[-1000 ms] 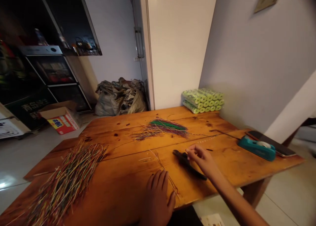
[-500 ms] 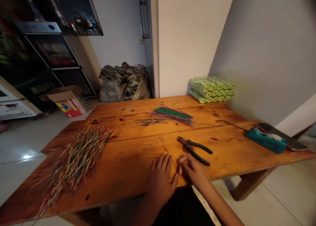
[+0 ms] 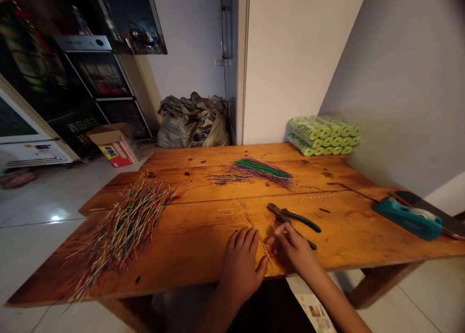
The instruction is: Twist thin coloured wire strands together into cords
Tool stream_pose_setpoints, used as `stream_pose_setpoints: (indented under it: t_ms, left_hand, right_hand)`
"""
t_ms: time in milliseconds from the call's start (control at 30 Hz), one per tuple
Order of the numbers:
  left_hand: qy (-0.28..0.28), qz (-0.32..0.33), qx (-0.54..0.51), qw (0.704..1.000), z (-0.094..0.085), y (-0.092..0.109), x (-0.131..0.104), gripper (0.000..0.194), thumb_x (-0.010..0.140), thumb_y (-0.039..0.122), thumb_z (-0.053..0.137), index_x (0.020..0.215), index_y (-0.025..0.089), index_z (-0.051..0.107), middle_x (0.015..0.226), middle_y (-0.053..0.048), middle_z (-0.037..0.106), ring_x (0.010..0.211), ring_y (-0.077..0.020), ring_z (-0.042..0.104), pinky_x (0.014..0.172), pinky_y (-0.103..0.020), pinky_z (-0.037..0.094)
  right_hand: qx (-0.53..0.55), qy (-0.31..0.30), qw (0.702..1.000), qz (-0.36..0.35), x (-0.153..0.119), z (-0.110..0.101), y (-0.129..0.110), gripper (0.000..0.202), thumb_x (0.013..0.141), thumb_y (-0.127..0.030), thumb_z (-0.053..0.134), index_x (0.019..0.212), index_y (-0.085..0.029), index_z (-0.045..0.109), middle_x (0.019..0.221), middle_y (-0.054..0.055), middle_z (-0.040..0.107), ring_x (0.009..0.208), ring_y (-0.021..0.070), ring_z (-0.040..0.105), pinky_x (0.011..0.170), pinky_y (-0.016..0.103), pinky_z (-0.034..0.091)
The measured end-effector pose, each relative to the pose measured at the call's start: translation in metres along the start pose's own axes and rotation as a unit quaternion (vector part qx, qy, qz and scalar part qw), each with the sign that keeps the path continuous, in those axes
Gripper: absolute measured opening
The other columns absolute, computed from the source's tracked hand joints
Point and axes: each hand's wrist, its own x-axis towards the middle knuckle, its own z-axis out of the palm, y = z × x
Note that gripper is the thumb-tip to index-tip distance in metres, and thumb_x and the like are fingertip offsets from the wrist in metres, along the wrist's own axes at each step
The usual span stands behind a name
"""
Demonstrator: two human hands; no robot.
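Note:
My left hand [image 3: 242, 260] lies flat on the wooden table [image 3: 189, 245], fingers stretched out beside a few thin wires [image 3: 247, 215]. Just right of those wires, my right hand [image 3: 288, 243] has its thumb and index finger pinched together; anything between them is too small to name. Dark-handled pliers [image 3: 303, 220] lie beyond and partly behind my right hand. A large loose heap of multicoloured wires [image 3: 127, 226] is on the left of the table. Farther back lies a bundle of green and purple wires [image 3: 259, 170].
A teal tape dispenser [image 3: 409, 217] and a dark flat object [image 3: 428, 209] are at the right end. Green-wrapped rolls [image 3: 323, 136] are stacked at the back. Beyond the table are a cardboard box [image 3: 118, 149] and grey bags [image 3: 192, 122].
The view has shifted, so the scene sits farther right. My right hand has risen slightly towards the pliers and now covers part of a handle. My left hand stays flat.

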Motion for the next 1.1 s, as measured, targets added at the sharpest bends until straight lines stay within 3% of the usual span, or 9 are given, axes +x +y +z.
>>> stream_pose_setpoints:
  t_ms: [267,500,633,1100]
  left_hand:
    - [0.011,0.003,-0.001,1.0,-0.001,0.0,0.0,0.049,0.083,0.04,0.045,0.126,0.017,0.047,0.131,-0.006,0.05,0.121,-0.0269,0.039,0.103,-0.047,0.031]
    - [0.028,0.025,0.016,0.999,-0.001,-0.002,-0.001,0.049,0.085,0.041,0.042,0.127,0.017,0.047,0.137,-0.005,0.045,0.128,-0.0282,0.031,0.105,-0.048,0.029]
    - [0.018,0.026,0.01,0.999,-0.002,-0.002,-0.001,0.049,0.085,0.04,0.041,0.128,0.016,0.045,0.136,-0.004,0.046,0.128,-0.0281,0.032,0.104,-0.048,0.03]
    - [0.027,0.01,-0.016,0.999,0.0,-0.001,-0.001,0.048,0.083,0.036,0.046,0.126,0.015,0.045,0.134,-0.008,0.049,0.125,-0.0267,0.038,0.103,-0.046,0.031]
  right_hand:
    - [0.044,0.043,0.998,-0.023,-0.005,0.01,0.0,0.018,0.086,-0.041,0.038,0.079,-0.026,0.042,0.082,0.004,0.072,0.074,0.0201,0.067,0.073,0.032,0.048]
    - [-0.087,0.095,0.991,-0.045,0.002,0.002,0.005,0.021,0.079,-0.038,0.042,0.071,-0.023,0.054,0.077,0.005,0.068,0.077,0.0232,0.064,0.073,0.033,0.046]
    - [-0.122,0.087,0.987,-0.061,0.003,0.007,0.006,0.02,0.077,-0.034,0.045,0.068,-0.021,0.057,0.08,0.007,0.064,0.085,0.025,0.06,0.08,0.035,0.043]
    - [-0.167,0.049,0.984,-0.036,-0.009,0.005,-0.005,0.031,0.084,-0.037,0.042,0.077,-0.021,0.068,0.084,0.006,0.072,0.08,0.0246,0.066,0.073,0.032,0.046]
